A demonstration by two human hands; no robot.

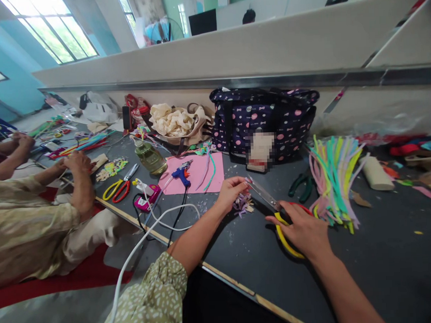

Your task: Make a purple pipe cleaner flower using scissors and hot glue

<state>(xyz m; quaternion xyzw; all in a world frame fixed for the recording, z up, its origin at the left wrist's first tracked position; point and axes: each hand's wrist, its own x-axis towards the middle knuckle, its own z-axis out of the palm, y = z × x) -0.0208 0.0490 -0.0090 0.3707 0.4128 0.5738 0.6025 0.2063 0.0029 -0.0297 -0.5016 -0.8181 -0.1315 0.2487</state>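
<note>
My right hand (304, 226) is wrapped around the yellow and red handles of a pair of scissors (264, 193). Their blades point up and left, toward the fingertips of my left hand (232, 191). Those fingertips are pinched together by the blade tips; what they hold is too small to make out. Just beneath them lies a small heap of cut lilac pieces (242, 204) on the dark table. To the right of the scissors rest dark green pliers (301, 186) and a large bundle of pastel fuzzy stems (338, 176).
A pink sheet (209, 173) carries a blue glue gun (181, 174). A white cable (134, 256) loops past my left arm. Behind stand a patterned bag (263, 117) and a bottle of liquid (150, 156). Other scissors (120, 186) lie near a co-worker's hands (79, 168) at left.
</note>
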